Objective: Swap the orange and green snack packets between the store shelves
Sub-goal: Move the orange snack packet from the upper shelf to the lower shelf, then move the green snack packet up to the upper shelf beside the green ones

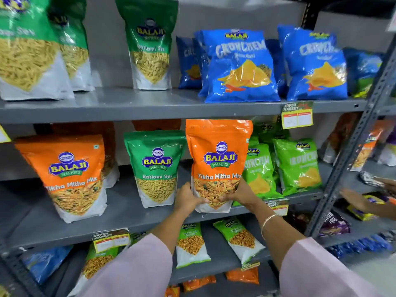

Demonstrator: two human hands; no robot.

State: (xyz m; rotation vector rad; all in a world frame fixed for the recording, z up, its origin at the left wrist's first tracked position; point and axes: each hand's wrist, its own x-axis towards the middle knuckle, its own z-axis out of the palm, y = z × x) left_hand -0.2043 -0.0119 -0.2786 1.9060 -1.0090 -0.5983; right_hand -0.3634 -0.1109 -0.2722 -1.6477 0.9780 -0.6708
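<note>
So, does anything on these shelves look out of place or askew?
Yes. One green Ratlami Sev packet stands on the middle shelf between orange Tikha Mitha Mix packets, one leaning left, the other held in both hands.

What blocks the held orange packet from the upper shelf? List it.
Nothing visible. Both hands hold the orange packet under the upper shelf edge; bare shelf lies between the green Ratlami Sev packet and blue Crunchem bags.
</note>
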